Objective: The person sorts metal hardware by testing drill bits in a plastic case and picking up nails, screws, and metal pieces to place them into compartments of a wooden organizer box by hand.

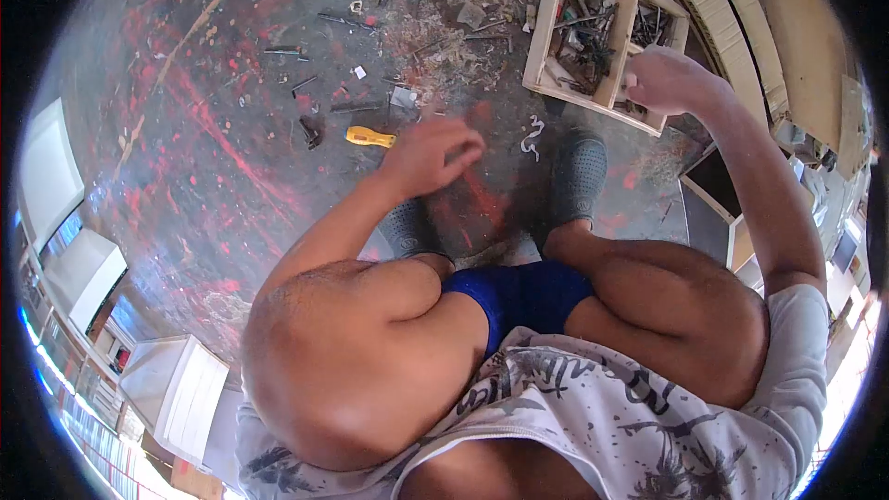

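Observation:
My left hand (430, 156) hovers above the floor between my knees, its fingers loosely curved and apart, with nothing seen in it. Just left of it lies a yellow-handled tool (369, 136), its far end hidden by the hand. At the upper right, my right hand (674, 81) is over the near right compartment of a wooden box (540, 42). Its fingertips reach down inside, and what they touch is too small to make out. The box's left compartment holds a pile of dark metal pieces (593, 46), and more metal pieces (651, 25) lie in the far right one.
Dark metal scraps (310, 132), shavings (454, 60) and white chips (360, 72) are strewn over the red-stained floor (213, 148). Long cardboard-like strips (722, 14) stand right of the box. White cabinets (171, 389) are at the lower left. My shoes (582, 171) rest near the box.

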`<state>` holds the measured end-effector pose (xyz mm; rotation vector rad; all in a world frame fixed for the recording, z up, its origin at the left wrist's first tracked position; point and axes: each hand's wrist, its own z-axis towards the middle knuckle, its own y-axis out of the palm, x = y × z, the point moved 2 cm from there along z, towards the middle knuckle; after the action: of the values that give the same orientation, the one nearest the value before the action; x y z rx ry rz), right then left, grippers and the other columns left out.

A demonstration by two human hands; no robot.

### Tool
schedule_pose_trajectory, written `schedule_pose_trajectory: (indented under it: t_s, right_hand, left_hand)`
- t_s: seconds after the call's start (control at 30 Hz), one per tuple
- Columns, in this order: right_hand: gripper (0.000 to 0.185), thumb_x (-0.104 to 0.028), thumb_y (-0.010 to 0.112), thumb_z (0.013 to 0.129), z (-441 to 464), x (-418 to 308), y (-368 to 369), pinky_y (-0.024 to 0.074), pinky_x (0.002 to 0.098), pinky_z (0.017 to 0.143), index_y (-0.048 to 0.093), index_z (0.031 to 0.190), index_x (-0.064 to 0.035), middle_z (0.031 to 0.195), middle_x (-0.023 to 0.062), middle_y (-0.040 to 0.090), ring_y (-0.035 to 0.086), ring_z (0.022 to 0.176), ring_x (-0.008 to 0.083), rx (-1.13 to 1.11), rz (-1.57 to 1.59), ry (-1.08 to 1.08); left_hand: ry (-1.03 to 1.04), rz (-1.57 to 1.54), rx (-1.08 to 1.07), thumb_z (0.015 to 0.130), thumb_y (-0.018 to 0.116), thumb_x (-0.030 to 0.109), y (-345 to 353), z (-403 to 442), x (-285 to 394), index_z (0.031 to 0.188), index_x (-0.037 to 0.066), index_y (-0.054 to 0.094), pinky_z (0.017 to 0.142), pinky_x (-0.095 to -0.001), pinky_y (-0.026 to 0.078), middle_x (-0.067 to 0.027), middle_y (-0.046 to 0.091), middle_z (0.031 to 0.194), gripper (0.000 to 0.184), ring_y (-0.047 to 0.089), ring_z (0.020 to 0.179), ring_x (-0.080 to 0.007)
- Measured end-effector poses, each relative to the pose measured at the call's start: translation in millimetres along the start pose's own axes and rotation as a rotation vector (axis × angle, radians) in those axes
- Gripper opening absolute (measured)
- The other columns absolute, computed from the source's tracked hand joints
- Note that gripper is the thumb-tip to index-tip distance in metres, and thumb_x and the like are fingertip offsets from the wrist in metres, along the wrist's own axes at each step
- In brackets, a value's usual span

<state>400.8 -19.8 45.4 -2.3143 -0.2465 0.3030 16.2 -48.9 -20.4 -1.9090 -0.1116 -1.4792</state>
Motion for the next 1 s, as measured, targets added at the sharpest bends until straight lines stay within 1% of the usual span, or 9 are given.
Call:
schedule_pose_trajectory:
  t_s: [0.13, 0.2, 0.37, 0.47, 0.67, 0.77, 0.87, 0.9, 1.0]
  right_hand:
    - [0.019, -0.018, 0.064, 0.091, 24, -29, -29, 0.0524, 0.0518, 0.072, 0.066, 0.09, 0.0007, 0.079, 0.0228, 0.066, 0.068, 0.081, 0.0433, 0.227, 0.087, 0.072]
    - [0.018, -0.018, 0.066, 0.091, 42, -53, -53, 0.0538, 0.0517, 0.079, 0.067, 0.1, -0.0026, 0.086, 0.0212, 0.068, 0.069, 0.091, 0.0408, 0.401, 0.194, -0.106]
    - [0.025, -0.017, 0.071, 0.087, 126, -60, -28, 0.0528, 0.0506, 0.08, 0.065, 0.109, -0.0043, 0.089, 0.019, 0.069, 0.068, 0.095, 0.0404, 0.644, 0.062, -0.293]
    - [0.023, -0.013, 0.073, 0.081, 152, -67, -21, 0.0528, 0.0498, 0.08, 0.067, 0.102, -0.0033, 0.087, 0.0196, 0.069, 0.069, 0.093, 0.0396, 0.43, -0.072, -0.252]
    - [0.017, -0.004, 0.065, 0.075, 170, -79, -35, 0.0562, 0.0502, 0.077, 0.073, 0.09, -0.0016, 0.087, 0.0227, 0.071, 0.071, 0.089, 0.041, 0.224, 0.239, -0.337]
    - [0.013, -0.003, 0.064, 0.075, 183, -84, -19, 0.054, 0.0502, 0.078, 0.068, 0.088, 0.0, 0.086, 0.0209, 0.069, 0.069, 0.089, 0.0408, 0.065, 0.105, -0.258]
    - [0.013, -0.003, 0.063, 0.076, 170, -94, -3, 0.0558, 0.0509, 0.08, 0.07, 0.086, 0.0022, 0.087, 0.0226, 0.07, 0.069, 0.089, 0.0436, 0.178, 0.033, -0.288]
    - [0.015, -0.005, 0.064, 0.076, 162, -105, -10, 0.0566, 0.0507, 0.085, 0.072, 0.085, 0.0041, 0.091, 0.025, 0.071, 0.069, 0.091, 0.0455, 0.109, -0.05, -0.248]
    - [0.014, -0.003, 0.069, 0.075, 158, -110, -3, 0.0597, 0.0482, 0.079, 0.076, 0.085, 0.0038, 0.089, 0.0262, 0.073, 0.073, 0.091, 0.0416, 0.23, -0.013, -0.232]
  left_hand:
    - [0.113, 0.181, -0.214, 0.092, 0.07, 0.029, 13, -41, -3, 0.09, 0.009, 0.07, 0.081, -0.0429, 0.051, -0.0086, 0.066, 0.087, 0.02, 0.065, 0.089, -0.0317]
    - [0.143, 0.28, -0.281, 0.091, 0.071, 0.032, 13, -62, -3, 0.088, 0.01, 0.07, 0.08, -0.0411, 0.05, -0.0074, 0.067, 0.087, 0.022, 0.065, 0.086, -0.0297]
    - [0.282, 0.235, -0.141, 0.085, 0.071, 0.025, 17, -90, -8, 0.082, 0.014, 0.066, 0.082, -0.0384, 0.046, -0.003, 0.062, 0.08, 0.013, 0.061, 0.079, -0.024]
    - [0.306, 0.278, -0.065, 0.081, 0.069, 0.022, 17, -91, -13, 0.081, 0.014, 0.064, 0.082, -0.039, 0.046, -0.0018, 0.058, 0.079, 0.01, 0.06, 0.08, -0.0227]
    - [0.27, 0.308, -0.109, 0.083, 0.065, 0.025, 21, -95, -18, 0.083, 0.013, 0.062, 0.084, -0.0406, 0.046, -0.0028, 0.058, 0.083, 0.012, 0.06, 0.084, -0.0236]
    - [0.278, 0.296, -0.079, 0.083, 0.064, 0.024, 21, -96, -19, 0.083, 0.013, 0.062, 0.086, -0.0414, 0.046, -0.0033, 0.058, 0.083, 0.012, 0.06, 0.085, -0.0243]
    - [0.261, 0.308, -0.123, 0.082, 0.064, 0.024, 19, -94, -18, 0.084, 0.013, 0.062, 0.088, -0.0417, 0.046, -0.0035, 0.058, 0.084, 0.012, 0.06, 0.086, -0.0246]
    - [0.25, 0.314, -0.153, 0.082, 0.064, 0.024, 19, -94, -17, 0.085, 0.013, 0.063, 0.088, -0.0417, 0.046, -0.0035, 0.058, 0.084, 0.012, 0.06, 0.086, -0.0246]
    - [0.274, 0.308, -0.099, 0.074, 0.067, 0.021, 22, -95, -19, 0.088, 0.011, 0.067, 0.087, -0.0429, 0.047, -0.0047, 0.062, 0.087, 0.017, 0.063, 0.086, -0.0253]
